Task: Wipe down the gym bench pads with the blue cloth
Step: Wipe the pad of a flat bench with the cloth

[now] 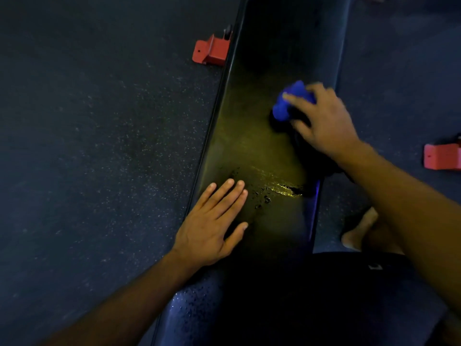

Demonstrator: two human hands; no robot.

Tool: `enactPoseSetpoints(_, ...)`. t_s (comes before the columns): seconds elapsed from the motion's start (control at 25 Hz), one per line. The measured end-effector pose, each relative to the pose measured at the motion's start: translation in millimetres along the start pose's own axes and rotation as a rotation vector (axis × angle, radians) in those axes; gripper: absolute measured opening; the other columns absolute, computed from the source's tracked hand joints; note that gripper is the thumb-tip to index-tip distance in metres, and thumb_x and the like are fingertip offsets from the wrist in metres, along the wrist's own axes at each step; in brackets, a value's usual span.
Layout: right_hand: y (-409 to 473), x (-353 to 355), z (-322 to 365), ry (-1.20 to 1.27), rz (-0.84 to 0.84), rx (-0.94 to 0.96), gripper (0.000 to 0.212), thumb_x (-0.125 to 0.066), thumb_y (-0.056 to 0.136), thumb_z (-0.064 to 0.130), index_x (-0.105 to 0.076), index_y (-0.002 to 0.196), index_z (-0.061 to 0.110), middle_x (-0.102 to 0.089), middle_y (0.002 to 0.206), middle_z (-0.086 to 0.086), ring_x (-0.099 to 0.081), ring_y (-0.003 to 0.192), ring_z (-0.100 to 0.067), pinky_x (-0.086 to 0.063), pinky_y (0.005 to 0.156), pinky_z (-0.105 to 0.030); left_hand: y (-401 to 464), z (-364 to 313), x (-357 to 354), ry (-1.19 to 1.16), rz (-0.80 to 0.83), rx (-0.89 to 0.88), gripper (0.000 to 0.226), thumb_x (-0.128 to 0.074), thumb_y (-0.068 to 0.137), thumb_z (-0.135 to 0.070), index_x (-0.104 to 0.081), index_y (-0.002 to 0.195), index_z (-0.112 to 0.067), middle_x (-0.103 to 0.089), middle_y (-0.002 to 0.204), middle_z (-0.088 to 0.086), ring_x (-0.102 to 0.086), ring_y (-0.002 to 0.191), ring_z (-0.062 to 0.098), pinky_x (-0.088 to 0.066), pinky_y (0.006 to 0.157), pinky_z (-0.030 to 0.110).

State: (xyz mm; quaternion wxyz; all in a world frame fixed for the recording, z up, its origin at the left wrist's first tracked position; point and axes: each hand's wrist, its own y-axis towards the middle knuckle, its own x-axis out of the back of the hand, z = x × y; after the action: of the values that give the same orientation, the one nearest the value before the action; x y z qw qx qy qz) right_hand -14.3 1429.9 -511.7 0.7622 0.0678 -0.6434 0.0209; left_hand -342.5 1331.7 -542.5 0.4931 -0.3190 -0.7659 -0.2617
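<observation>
- Nearest to us, the lower end of the bench pad (pixel 262 136) is smooth, glossy black vinyl, long and narrow with rounded edges, beaded with fine droplets near the bottom of the view.
- We see one left hand (pixel 212 226) lying flat on the pad's left edge, fingers straight and close together, thumb spread out to the side, holding nothing.
- Just beyond those fingertips we see a wet streak (pixel 277 188) across the pad, shiny and uneven, with small scattered drops around it.
- To the right, beside the pad, we see one bare foot (pixel 359 228) on the floor and dark shorts (pixel 361 270) with a small pale mark.
- Farther up the pad we see one right hand (pixel 326 123), slightly blurred, its fingers curled over the blue cloth (pixel 289 102) and pressing it onto the pad's right half.
- The cloth is a single soft, bunched wad of bright blue, bulging out past the fingers.
- The floor (pixel 99 146) around the bench is dark rubber, matte and flecked with pale specks.
- We count two red metal brackets, flat-plated and angular: one (pixel 212 51) touching the pad's left side far up, the other (pixel 441 156) at the right edge of the view.
</observation>
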Motion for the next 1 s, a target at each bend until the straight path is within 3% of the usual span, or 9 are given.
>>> enactPoseSetpoints(0.16,72,-10,53,0.003,0.018,-0.139,0.054,-0.059,0.091,0.041,-0.048,0.143,0.03,-0.042,0.141,-0.018,-0.046,0.117,-0.04,-0.045,0.093,-0.053,-1,-2,1,-0.013,-0.006,0.008,0.059,-0.043,0.105,-0.043,-0.044,0.153,-0.009,-0.034,0.164,0.006,-0.024,0.155,0.021,-0.018,0.127,0.044)
enactPoseSetpoints(0.32,33,-14,115,0.07,0.162,0.163,0.057,-0.061,0.09,0.037,-0.044,0.145,0.033,-0.039,0.146,-0.013,-0.044,0.122,-0.033,-0.041,0.098,-0.049,-2,0,1,-0.015,-0.016,0.015,0.058,-0.044,0.104,-0.042,-0.047,0.151,-0.009,-0.038,0.162,0.007,-0.027,0.154,0.021,-0.021,0.126,0.045)
enactPoseSetpoints(0.44,-40,0,88,0.127,0.184,0.27,0.061,-0.06,0.086,0.031,-0.043,0.145,0.032,-0.04,0.145,-0.013,-0.045,0.123,-0.03,-0.04,0.1,-0.048,0,0,0,0.003,0.006,0.012,0.059,-0.041,0.105,-0.044,-0.046,0.152,-0.009,-0.038,0.163,0.006,-0.024,0.155,0.021,-0.018,0.127,0.044)
enactPoseSetpoints(0.56,-48,10,37,0.062,0.121,0.058,0.062,-0.067,0.083,0.021,-0.049,0.142,0.027,-0.044,0.137,-0.02,-0.05,0.11,-0.038,-0.047,0.092,-0.055,-1,1,1,0.012,0.017,0.004,0.06,-0.039,0.106,-0.045,-0.042,0.154,-0.01,-0.033,0.165,0.005,-0.021,0.156,0.02,-0.016,0.128,0.042)
enactPoseSetpoints(0.68,13,3,37,0.057,0.059,-0.132,0.057,-0.069,0.086,0.025,-0.051,0.141,0.026,-0.043,0.137,-0.02,-0.048,0.114,-0.041,-0.045,0.096,-0.055,-1,-2,5,-0.002,0.017,0.022,0.058,-0.039,0.106,-0.042,-0.042,0.155,-0.01,-0.033,0.165,0.005,-0.021,0.156,0.019,-0.019,0.127,0.044)
enactPoseSetpoints(0.76,49,-5,74,0.076,0.078,-0.027,0.056,-0.066,0.087,0.032,-0.05,0.141,0.029,-0.041,0.14,-0.016,-0.046,0.118,-0.038,-0.043,0.098,-0.05,-2,-4,5,0.006,0.02,0.029,0.057,-0.039,0.106,-0.04,-0.043,0.154,-0.011,-0.035,0.164,0.004,-0.023,0.155,0.02,-0.019,0.127,0.044)
enactPoseSetpoints(0.88,57,-17,136,0.073,0.165,0.297,0.054,-0.064,0.088,0.036,-0.05,0.14,0.031,-0.041,0.144,-0.011,-0.045,0.121,-0.034,-0.041,0.096,-0.047,2,-1,6,0.006,0.037,0.016,0.057,-0.041,0.103,-0.037,-0.044,0.153,-0.009,-0.037,0.163,0.006,-0.027,0.154,0.023,-0.017,0.127,0.045)
enactPoseSetpoints(1.0,31,-6,140,0.159,0.249,0.458,0.055,-0.063,0.091,0.03,-0.046,0.143,0.032,-0.036,0.148,-0.01,-0.042,0.125,-0.031,-0.041,0.099,-0.045,3,-3,11,0.001,0.072,0.037,0.06,-0.042,0.101,-0.038,-0.045,0.152,-0.007,-0.04,0.161,0.009,-0.028,0.154,0.027,-0.024,0.124,0.053)
